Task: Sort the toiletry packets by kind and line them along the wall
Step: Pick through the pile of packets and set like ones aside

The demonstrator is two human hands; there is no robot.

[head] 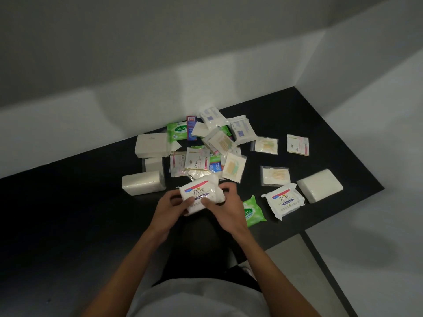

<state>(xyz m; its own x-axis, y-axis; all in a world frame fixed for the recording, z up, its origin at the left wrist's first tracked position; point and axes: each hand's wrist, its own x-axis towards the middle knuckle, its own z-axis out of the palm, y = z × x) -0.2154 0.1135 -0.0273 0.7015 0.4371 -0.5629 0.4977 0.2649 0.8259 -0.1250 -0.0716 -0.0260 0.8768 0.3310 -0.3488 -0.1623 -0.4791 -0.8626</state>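
Together, left hand (168, 208) and right hand (225, 210) around Dove packet (200, 195).

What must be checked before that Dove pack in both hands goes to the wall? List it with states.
1. Hold: left hand and right hand both grip the Dove pack: ok.
2. Matching kind found: second Dove pack lies right of the hands: ok.
3. Strip along the wall free right of the pile: ok.
4. Packets sorted by kind: central pile mixed: not ok.
5. Pack's wrapper intact: cannot tell.
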